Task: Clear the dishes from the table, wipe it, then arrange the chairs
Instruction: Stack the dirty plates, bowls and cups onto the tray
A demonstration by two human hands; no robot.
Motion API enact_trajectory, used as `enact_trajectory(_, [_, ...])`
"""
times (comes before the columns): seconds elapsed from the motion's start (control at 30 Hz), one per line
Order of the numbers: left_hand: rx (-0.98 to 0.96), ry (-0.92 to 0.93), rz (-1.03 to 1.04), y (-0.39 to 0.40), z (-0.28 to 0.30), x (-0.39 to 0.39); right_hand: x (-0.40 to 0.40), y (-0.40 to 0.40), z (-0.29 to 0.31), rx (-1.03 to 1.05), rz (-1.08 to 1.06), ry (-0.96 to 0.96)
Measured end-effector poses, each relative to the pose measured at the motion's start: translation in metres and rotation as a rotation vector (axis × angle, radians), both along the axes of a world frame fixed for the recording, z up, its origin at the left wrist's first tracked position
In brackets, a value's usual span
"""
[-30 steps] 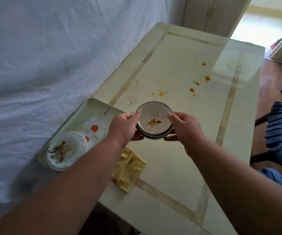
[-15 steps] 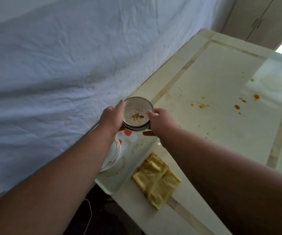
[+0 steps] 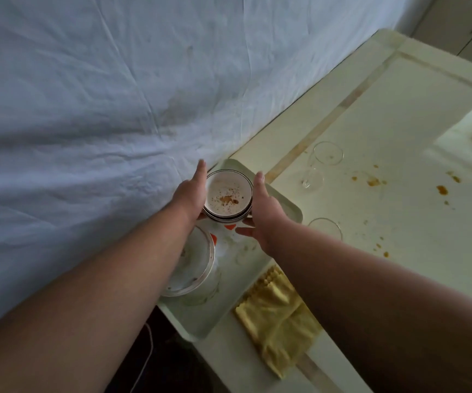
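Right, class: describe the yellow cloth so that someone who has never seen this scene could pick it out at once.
Start at the pale table beside the white sheet, and find the tray at its near corner. Just right of the tray, flat on the tabletop, lies the yellow cloth. It is the only soft, crumpled thing there; its neighbours are hard dishes and clear glasses.
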State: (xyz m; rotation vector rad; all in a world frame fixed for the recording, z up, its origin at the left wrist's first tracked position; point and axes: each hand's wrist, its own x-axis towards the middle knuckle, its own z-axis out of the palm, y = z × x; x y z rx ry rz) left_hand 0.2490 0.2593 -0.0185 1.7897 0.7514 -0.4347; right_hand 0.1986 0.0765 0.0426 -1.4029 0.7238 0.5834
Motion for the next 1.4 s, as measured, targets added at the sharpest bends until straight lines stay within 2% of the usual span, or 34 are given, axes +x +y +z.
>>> enact_trajectory(0.23, [0.057, 0.005, 0.012, -0.007, 0.008, 0.002, 0.002, 0.002, -0.007, -0.006, 0.128, 0.059])
enact_trajectory(0.43, [0.126, -0.04, -0.018, -0.023, 0.034, -0.006, 0.008, -0.007, -0.004, -0.013, 0.127, 0.059])
enact_trajectory(0.57, [0.37, -0.213, -0.041, -0.027, 0.043, -0.011, 0.012, -0.032, 0.013, 0.021, 0.099, -0.129])
enact_trajectory(0.67, [0.504, -0.381, -0.057, -0.034, 0.056, -0.018, 0.007, -0.075, 0.025, -0.093, 0.059, -0.354])
enact_trajectory(0.73, [0.546, -0.447, -0.116, -0.049, 0.066, -0.018, -0.003, -0.111, 0.031, -0.189, -0.022, -0.426])
enact_trajectory(0.93, [0.524, -0.528, -0.386, -0.127, 0.085, 0.003, -0.049, -0.187, 0.027, -0.323, -0.197, -0.336])
enact_trajectory(1.13, [0.529, -0.508, -0.686, -0.211, 0.082, 0.03, -0.092, -0.212, 0.018, -0.317, -0.312, -0.297])
enact_trajectory(1.27, [0.566, -0.462, -0.77, -0.247, 0.071, 0.051, -0.119, -0.225, 0.014, -0.298, -0.368, -0.286])
enact_trajectory(1.4, [0.57, -0.409, -0.753, -0.265, 0.06, 0.069, -0.141, -0.232, 0.011, -0.312, -0.363, -0.252])
